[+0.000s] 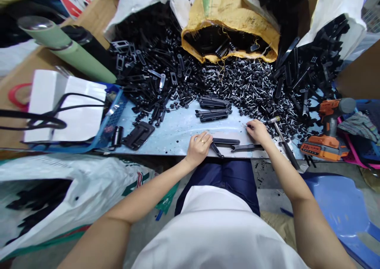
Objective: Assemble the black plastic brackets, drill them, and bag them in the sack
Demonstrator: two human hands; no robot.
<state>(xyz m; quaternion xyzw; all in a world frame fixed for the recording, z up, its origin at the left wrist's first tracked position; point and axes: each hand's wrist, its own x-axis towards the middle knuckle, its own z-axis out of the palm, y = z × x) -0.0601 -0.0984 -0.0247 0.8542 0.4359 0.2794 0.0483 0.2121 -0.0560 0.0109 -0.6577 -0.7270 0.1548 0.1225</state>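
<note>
On the blue surface (173,140), a person's left hand (198,147) grasps the meeting ends of two angled black bars (227,142), while the right hand (257,130) pinches a tiny part (244,125), seemingly mid-assembly, the next move likely needing careful alignment.

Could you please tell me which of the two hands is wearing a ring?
The left hand, touching a black part: a gold-coloured ring shows there. The right hand, nearer the hammer, shows none.
</note>
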